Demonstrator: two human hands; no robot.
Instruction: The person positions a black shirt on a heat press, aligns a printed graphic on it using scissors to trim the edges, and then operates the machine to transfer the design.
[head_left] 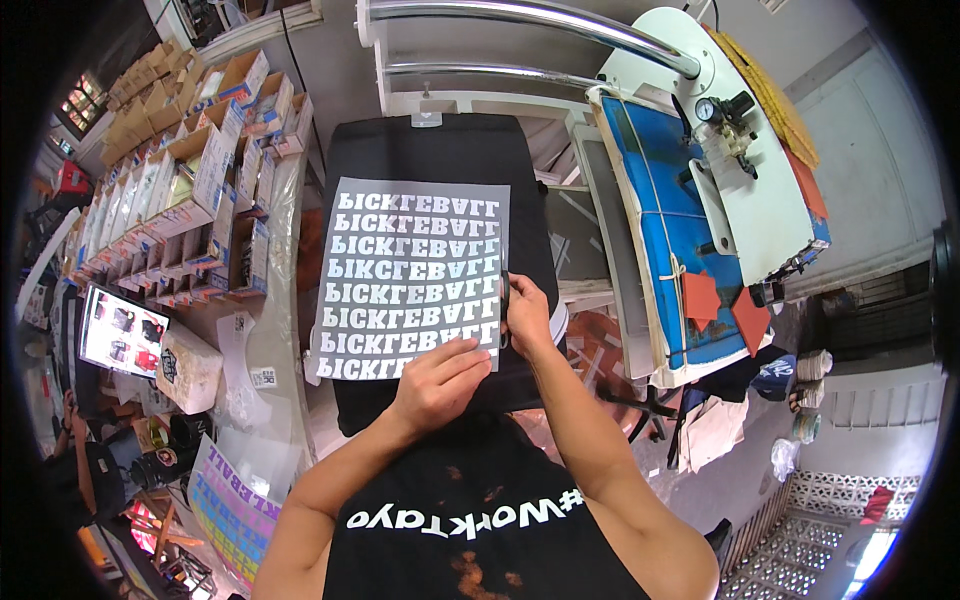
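A translucent sheet (410,280) printed with repeated rows of white block lettering lies over a black cloth (430,150) on the flat surface before me. My left hand (440,385) rests on the sheet's lower right corner, its fingers stretched out and close together. At the sheet's right edge, my right hand (528,312) is closed with bent fingers. Something small and dark shows beside those fingers, but its kind is not clear.
To the right stands a white press machine (765,200) with a pressure gauge and a blue pad (640,170). Cardboard bins (190,190) line the left, above a lit screen (122,330). A colourful printed sheet (235,510) lies at lower left. Chrome bars (530,20) cross behind.
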